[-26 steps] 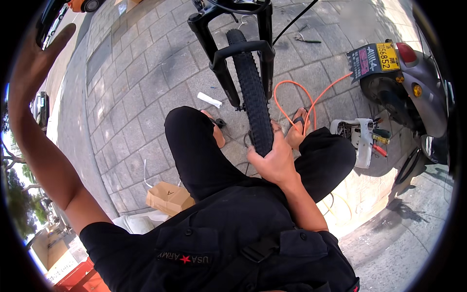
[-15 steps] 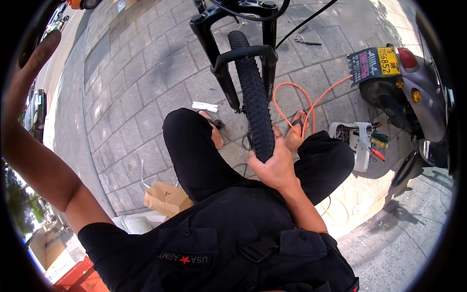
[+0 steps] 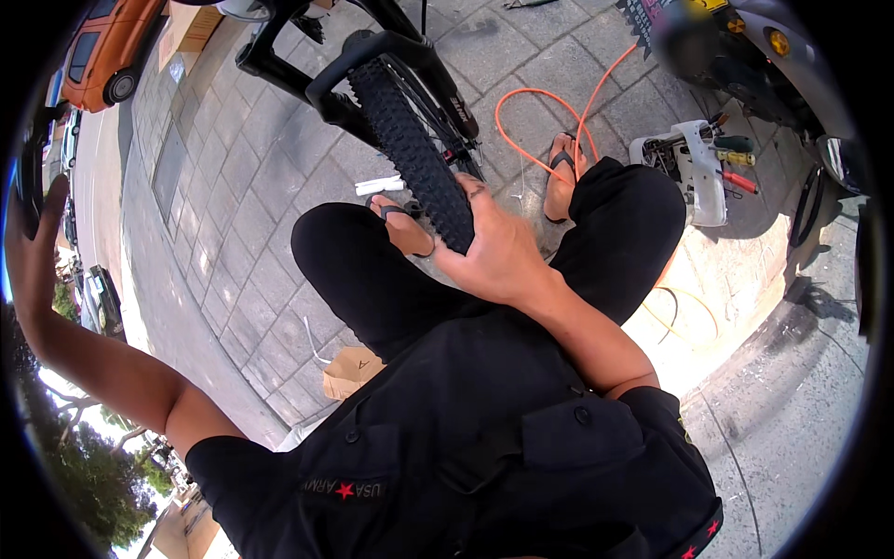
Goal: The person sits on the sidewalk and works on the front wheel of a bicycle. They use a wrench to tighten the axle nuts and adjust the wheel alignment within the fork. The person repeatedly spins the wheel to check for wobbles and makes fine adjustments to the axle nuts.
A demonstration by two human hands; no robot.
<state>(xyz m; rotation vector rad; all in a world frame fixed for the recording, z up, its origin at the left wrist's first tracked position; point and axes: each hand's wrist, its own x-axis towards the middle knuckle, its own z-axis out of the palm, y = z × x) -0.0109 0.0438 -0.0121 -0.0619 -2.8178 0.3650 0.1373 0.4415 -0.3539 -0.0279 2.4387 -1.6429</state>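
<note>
A bicycle's front wheel with a black knobby tire (image 3: 410, 140) stands in front of me, between the legs of a black suspension fork (image 3: 438, 88). My right hand (image 3: 498, 247) is wrapped round the near end of the tire, thumb on its left side and fingers on its right. Raised high at the far left, my left hand (image 3: 39, 238) is partly cut off by the dark rim. Its thumb points up beside a dark shape, and the other fingers are hidden. White rolled pieces (image 3: 380, 186) lie on the paving, left of the tire.
An orange hose (image 3: 540, 91) loops across the paving near my right foot. At right stand a white tool holder (image 3: 700, 177) with several screwdrivers and a parked scooter (image 3: 801, 37). A brown paper bag (image 3: 352, 371) sits by my left thigh. An orange car (image 3: 98, 51) is at far left.
The view has shifted, so the wheel and fork appear further left and higher. My right hand keeps its hold on the tire. My left hand sits lower, nearer the picture's left rim.
</note>
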